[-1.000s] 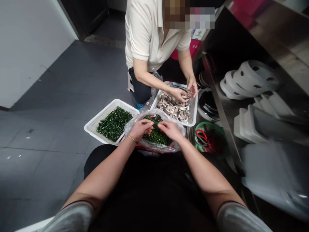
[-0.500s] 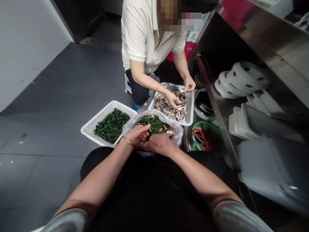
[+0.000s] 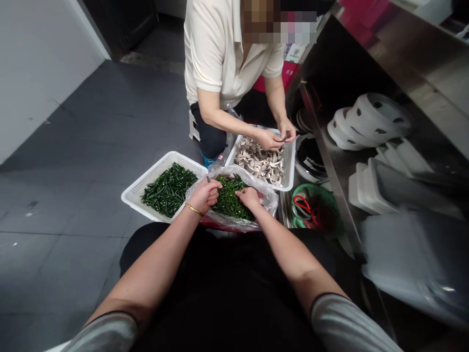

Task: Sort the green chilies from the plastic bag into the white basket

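My left hand [image 3: 205, 196], with a gold bracelet at its wrist, is closed on green chili peppers; one dark tip [image 3: 208, 179] pokes out above the fist. To its right, my right hand [image 3: 249, 199] is closed with its fingertips at the stems of the loose chili peppers [image 3: 231, 195]. What those fingertips pinch is too small to make out. These peppers lie in a clear plastic bag [image 3: 270, 201] in front of my knees. Beside it on the left, a white perforated basket [image 3: 137, 194] holds a heap of dark green chili peppers [image 3: 169, 188].
Opposite me a person in a cream shirt [image 3: 208, 54] works with both hands above a white basket [image 3: 291, 168] of torn mushrooms [image 3: 258, 161]. On the right stand a green basket [image 3: 298, 190] and a metal shelf [image 3: 331, 173] with white containers [image 3: 366, 183].
My hands have moved apart; the left has closed into a fist, the right has shifted up onto the peppers in the bag. The other person's hands have come together.
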`<move>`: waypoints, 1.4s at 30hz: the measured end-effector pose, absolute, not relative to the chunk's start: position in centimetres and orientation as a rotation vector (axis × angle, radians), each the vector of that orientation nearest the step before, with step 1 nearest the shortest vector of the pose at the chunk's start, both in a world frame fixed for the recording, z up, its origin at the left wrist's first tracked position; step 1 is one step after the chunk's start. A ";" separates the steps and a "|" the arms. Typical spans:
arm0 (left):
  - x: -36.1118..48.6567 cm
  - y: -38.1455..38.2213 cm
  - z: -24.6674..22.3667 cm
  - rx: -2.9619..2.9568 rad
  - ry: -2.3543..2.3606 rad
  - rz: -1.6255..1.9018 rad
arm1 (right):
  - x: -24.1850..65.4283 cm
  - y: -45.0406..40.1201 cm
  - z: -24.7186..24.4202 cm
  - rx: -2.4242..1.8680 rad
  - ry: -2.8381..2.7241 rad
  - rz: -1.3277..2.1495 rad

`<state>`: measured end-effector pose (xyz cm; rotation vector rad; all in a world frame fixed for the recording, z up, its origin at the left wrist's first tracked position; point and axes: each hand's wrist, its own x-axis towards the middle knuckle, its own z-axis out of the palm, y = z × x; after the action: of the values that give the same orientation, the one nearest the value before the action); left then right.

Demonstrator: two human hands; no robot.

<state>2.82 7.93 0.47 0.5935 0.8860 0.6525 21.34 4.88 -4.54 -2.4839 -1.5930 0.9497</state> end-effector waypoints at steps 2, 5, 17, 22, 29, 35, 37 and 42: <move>3.2 7.5 0.1 0.708 0.989 0.605 | 20.8 4.0 -3.8 -2.420 -1.618 0.925; 3.8 7.0 -0.7 0.914 1.087 0.535 | 19.9 2.3 -1.8 -2.329 -1.828 0.731; 4.6 5.2 0.0 1.345 1.025 1.022 | 20.5 1.4 0.4 -1.662 -1.531 1.853; 3.4 7.4 0.6 0.624 0.873 0.921 | 22.0 3.2 -0.2 -2.273 -1.919 1.086; 2.7 7.6 0.7 0.637 0.801 0.702 | 22.6 5.3 -1.0 -2.453 -2.143 0.573; 4.1 6.6 -0.6 1.137 0.926 0.651 | 23.1 4.0 4.3 -1.957 -1.978 0.712; 4.5 6.2 -0.8 1.353 0.920 0.676 | 22.1 3.6 5.1 -1.813 -1.852 0.815; 4.5 5.3 -0.1 1.729 0.821 0.794 | 20.3 2.7 4.5 -1.541 -1.265 1.450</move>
<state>4.49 5.32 -0.12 1.7292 0.8215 0.7944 20.35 2.68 4.47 -1.5413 -1.2653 1.4505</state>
